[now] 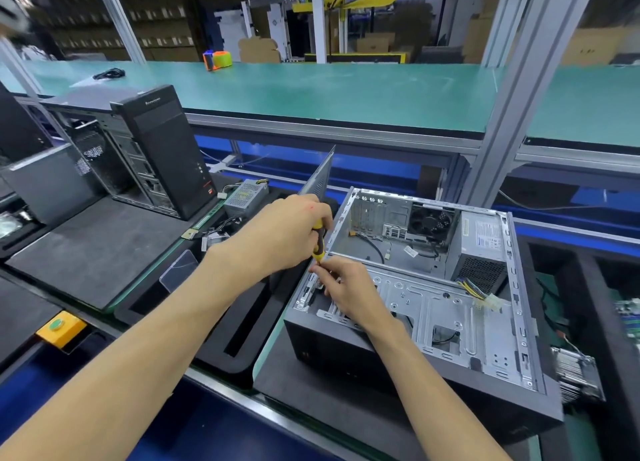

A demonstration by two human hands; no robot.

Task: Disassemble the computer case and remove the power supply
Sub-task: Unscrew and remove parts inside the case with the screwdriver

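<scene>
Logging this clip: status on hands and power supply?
Left hand grips screwdriver; right hand pinches its tip. Power supply in open case. Its cables lie loose.

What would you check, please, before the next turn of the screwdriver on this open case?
1. Left hand grips the screwdriver: ok.
2. Right hand steadies the tip at the case edge: ok.
3. Tip seated in a screw: cannot tell, fingers hide it.
4. Side panel off, interior open: ok.
5. Power supply out of the case: not ok, it sits in the rear corner.
6. Power supply cables unplugged: ok, the connector lies loose.
</scene>
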